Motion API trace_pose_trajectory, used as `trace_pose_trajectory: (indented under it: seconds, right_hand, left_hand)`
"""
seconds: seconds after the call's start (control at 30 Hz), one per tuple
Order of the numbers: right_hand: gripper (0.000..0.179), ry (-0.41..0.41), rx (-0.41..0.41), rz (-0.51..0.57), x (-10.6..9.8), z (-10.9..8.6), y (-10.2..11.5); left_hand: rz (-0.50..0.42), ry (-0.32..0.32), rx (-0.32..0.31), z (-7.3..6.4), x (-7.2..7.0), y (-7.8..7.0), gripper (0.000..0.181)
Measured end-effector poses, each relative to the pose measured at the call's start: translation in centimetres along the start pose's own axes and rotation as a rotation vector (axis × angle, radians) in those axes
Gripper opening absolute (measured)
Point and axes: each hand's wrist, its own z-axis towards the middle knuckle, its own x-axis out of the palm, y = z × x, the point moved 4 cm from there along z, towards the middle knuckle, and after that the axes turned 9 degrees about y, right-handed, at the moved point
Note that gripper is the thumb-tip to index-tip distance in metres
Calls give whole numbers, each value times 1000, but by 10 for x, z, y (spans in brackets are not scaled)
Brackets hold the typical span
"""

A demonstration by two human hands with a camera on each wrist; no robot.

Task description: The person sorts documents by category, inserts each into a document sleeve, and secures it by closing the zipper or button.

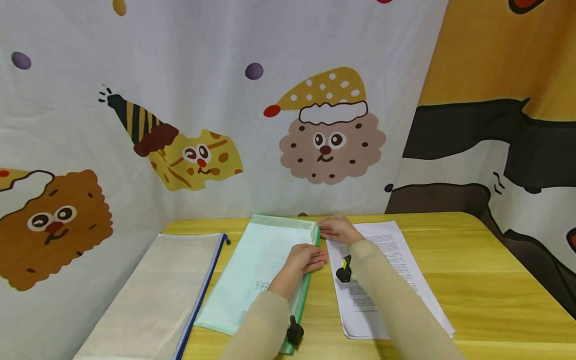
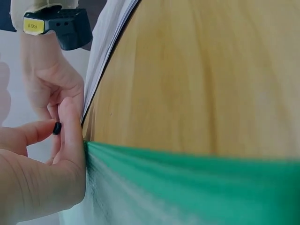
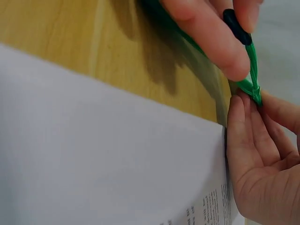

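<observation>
A translucent zip file bag with green edging lies on the table, with light sheets showing through it. My left hand is over its right edge. In the left wrist view, its thumb and finger pinch the small black zipper pull. My right hand is at the bag's far right corner. In the right wrist view, its thumb and fingers pinch the end of the green zipper. Beneath the right forearm lies a stack of printed paper, partly hidden by the sleeve.
Left of the green bag lies another zip file bag with a blue edge. The wooden table extends to the right of the papers. Cartoon-printed cloth hangs behind the table and along its left side.
</observation>
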Motion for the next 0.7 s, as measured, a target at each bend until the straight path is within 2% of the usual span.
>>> trace_pose_trajectory:
  seconds: [0.1, 0.23, 0.47, 0.7]
  right_hand:
    - [32, -16, -9, 20, 2, 3, 0]
    - [32, -44, -25, 37, 0, 2, 1]
    - [34, -31, -30, 50, -1, 1, 1]
    - [36, -30, -23, 40, -3, 5, -2]
  left_hand:
    - [23, 21, -24, -3, -3, -1, 28]
    - [62, 83, -52, -10, -3, -1, 27]
    - [135, 143, -60, -26, -10, -3, 28]
    - [216, 200, -96, -43, -18, 0, 26]
